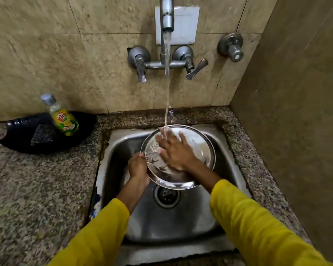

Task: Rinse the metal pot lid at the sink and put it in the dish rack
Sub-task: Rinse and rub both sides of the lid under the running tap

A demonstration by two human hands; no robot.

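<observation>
The round metal pot lid (204,150) is tilted over the steel sink (173,223), under the water stream (167,89) that falls from the tap spout (167,18). My left hand (137,167) grips the lid's left rim. My right hand (176,149) lies flat on the lid's upper face with fingers spread, and the water hits its fingers. The lid's middle is hidden under that hand. No dish rack shows in this view.
A dish soap bottle (62,117) leans in a black tray (27,139) holding a scrub pad (41,134) on the granite counter (37,189) at left. Two tap levers (195,69) and a wall valve (232,47) sit on the tiled wall. A side wall closes the right.
</observation>
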